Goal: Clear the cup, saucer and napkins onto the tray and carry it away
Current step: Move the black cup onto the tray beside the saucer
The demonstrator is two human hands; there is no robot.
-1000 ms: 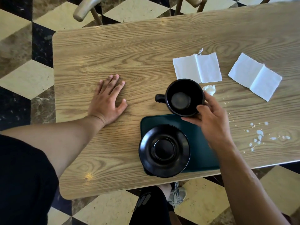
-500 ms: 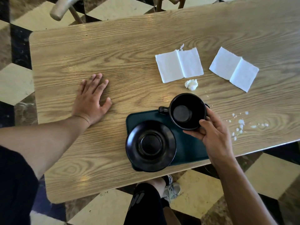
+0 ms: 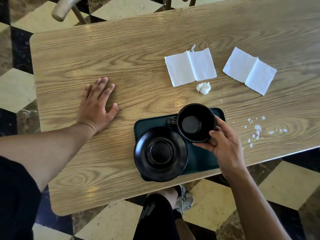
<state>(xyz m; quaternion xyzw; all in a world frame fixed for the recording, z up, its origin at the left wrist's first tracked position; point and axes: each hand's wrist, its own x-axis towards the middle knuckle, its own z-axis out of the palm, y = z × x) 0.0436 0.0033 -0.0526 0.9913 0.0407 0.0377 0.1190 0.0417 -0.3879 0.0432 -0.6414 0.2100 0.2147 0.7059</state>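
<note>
Wood desk (image 3: 138,66): pale oak grain, rounded corners, carrying everything below.
Floor (image 3: 17,87): cream, brown and black tiles in a cube pattern.
Chair (image 3: 64,9): wooden, only partly in view beyond the far edge of the desk.
Tray (image 3: 202,160): dark green, flat on the desk at the near edge.
Saucer (image 3: 161,154): black, on the left part of the tray, its near rim overhanging the tray's edge.
Napkins: two white, unfolded and creased, flat on the desk beyond the tray; left napkin (image 3: 190,67), right napkin (image 3: 249,71), apart from each other.
Cup (image 3: 196,122): black, upright, handle pointing left, over the far part of the tray just beside the saucer; whether its base touches the tray cannot be told.
Right hand (image 3: 223,142): thumb and fingers curled round the cup's right side, gripping it.
Left hand (image 3: 97,105): flat on the bare desk, fingers straight, holding nothing, well left of the tray.
Wad (image 3: 204,88): small crumpled white paper just below the left napkin.
Crumbs (image 3: 256,130): white bits scattered right of the tray.
</note>
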